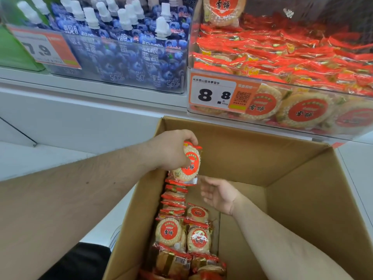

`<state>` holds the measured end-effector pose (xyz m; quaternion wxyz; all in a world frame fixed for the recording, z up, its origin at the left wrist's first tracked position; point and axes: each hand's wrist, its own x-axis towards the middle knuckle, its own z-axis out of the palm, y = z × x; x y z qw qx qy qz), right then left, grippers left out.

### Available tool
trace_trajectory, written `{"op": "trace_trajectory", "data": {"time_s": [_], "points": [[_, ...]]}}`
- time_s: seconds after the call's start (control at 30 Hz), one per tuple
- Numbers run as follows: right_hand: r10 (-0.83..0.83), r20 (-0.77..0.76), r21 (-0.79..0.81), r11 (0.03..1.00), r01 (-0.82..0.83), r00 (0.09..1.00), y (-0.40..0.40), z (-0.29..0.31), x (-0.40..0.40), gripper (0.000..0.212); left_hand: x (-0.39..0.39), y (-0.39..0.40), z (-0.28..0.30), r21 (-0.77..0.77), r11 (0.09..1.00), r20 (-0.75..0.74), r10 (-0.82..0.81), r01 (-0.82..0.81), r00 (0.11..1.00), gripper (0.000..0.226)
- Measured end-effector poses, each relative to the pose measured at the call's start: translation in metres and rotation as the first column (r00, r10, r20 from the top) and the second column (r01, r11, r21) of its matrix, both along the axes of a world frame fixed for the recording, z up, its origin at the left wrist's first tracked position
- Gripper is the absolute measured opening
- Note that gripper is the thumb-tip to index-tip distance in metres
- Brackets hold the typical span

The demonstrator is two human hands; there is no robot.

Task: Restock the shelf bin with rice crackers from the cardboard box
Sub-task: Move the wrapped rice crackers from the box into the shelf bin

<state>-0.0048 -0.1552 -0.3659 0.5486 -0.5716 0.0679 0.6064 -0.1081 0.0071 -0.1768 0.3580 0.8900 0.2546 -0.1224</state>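
1. Rice cracker packet (pixel 188 165): gripped by left hand (pixel 171 151) above the cardboard box (pixel 282 162), near its left wall.
2. Right hand (pixel 219 194): inside box, fingers relaxed, holding nothing.
3. More packets (pixel 177 229) line the box's left side.
4. Shelf bin (pixel 282 57) above, heaped with crackers.

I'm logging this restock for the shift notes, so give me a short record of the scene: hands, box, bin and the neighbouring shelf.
left hand: left hand grips one cracker pack above the cardboard box
right hand: right hand is open, fingers relaxed, inside the box just below the held pack
box contents: packs lie along the box's left side; the right side shows bare cardboard
shelf bin: clear shelf bin above the box, well filled with red cracker packs
price tag: price tag reads 8.8
neighbouring shelf: blueberry pouches to the left
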Motion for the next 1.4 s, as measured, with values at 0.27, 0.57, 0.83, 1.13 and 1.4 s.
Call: {"op": "trace_trajectory", "data": {"time_s": [0.27,0.57,0.83,1.13,1.4], "points": [[0.441,0.206,-0.647,0.731,-0.216,0.874,-0.01,-0.085,-0.044,0.066,0.001,0.003,-0.009,-0.011,0.999,-0.066,-0.036,0.035,0.997,0.052],[0.181,0.293,-0.449,0.893,-0.032,0.939,-0.04,-0.047,-0.007,0.047,0.002,0.006,0.003,-0.125,0.992,-0.019,-0.036,0.034,0.999,0.047],[0.075,0.129,0.416,0.901,-0.123,0.989,-0.057,0.105,0.021,0.058,-0.009,0.016,0.032,-0.301,0.954,0.097,0.035,-0.004,0.995,0.068],[-0.026,0.472,0.364,0.916,-0.167,0.881,-0.012,0.206,-0.018,0.085,-0.02,0.0,0.065,-0.314,0.944,0.207,-0.037,0.102,0.978,0.069],[-0.036,0.708,0.209,0.965,-0.161,0.705,-0.003,0.26,-0.036,0.055,-0.033,0.002,0.098,-0.482,0.866,0.366,0.062,0.132,0.929,0.084]]}}
